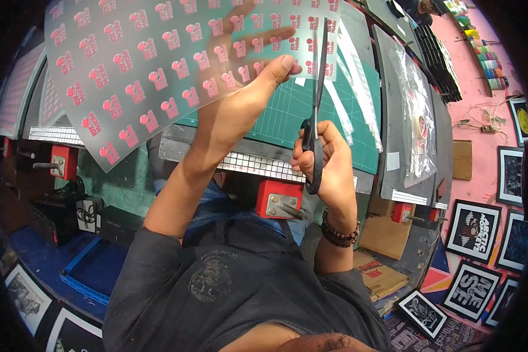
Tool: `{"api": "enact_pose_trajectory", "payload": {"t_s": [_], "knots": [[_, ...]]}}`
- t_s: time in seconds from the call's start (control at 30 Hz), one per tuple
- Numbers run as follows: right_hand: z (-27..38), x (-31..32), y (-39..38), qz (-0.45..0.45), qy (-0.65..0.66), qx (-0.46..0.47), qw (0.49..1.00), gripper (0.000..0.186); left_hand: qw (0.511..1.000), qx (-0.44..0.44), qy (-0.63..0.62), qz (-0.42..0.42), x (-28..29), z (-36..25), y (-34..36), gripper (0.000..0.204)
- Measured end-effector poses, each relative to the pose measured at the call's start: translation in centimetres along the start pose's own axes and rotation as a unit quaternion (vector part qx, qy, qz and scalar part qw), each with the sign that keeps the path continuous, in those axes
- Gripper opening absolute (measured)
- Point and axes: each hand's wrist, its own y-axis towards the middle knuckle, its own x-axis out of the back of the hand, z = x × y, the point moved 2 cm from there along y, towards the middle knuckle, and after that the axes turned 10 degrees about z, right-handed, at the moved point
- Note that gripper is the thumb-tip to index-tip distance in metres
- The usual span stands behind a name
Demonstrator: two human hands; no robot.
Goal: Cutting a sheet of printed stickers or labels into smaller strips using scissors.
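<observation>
A large translucent sheet (pixel 123 88) printed with rows of small red logos fills the upper left, raised above the table. My left hand (pixel 240 111) grips it near its right end, thumb on top, and the other fingers show through from behind. In my right hand (pixel 331 155) is a pair of scissors (pixel 320 88) with black handles. The long blades point away from me and lie along the sheet's right edge, beside the last column of logos. Whether the blades are fully closed is hard to see. Beneath lies a green cutting mat (pixel 276 120).
Thin cut strips (pixel 340 111) lie on the mat's right side. Right of it stands another board with a clear plastic bag (pixel 416 117). A red clamp (pixel 278 199) juts from the table's near edge. Paint bottles (pixel 490 64) and framed prints (pixel 474 229) line the pink wall.
</observation>
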Motion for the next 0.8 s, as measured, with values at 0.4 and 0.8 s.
{"api": "enact_pose_trajectory", "payload": {"t_s": [0.4,0.8], "knots": [[0.2,0.1,0.0,-0.02,0.004,-0.01,1.0,0.044,1.0,-0.006,-0.028,0.0,-0.6,-1.1,0.2,0.066],[0.1,0.2,-0.3,-0.019,0.029,-0.001,0.999,0.039,1.0,0.003,-0.02,0.018,-0.5,-1.4,0.3,0.067]]}}
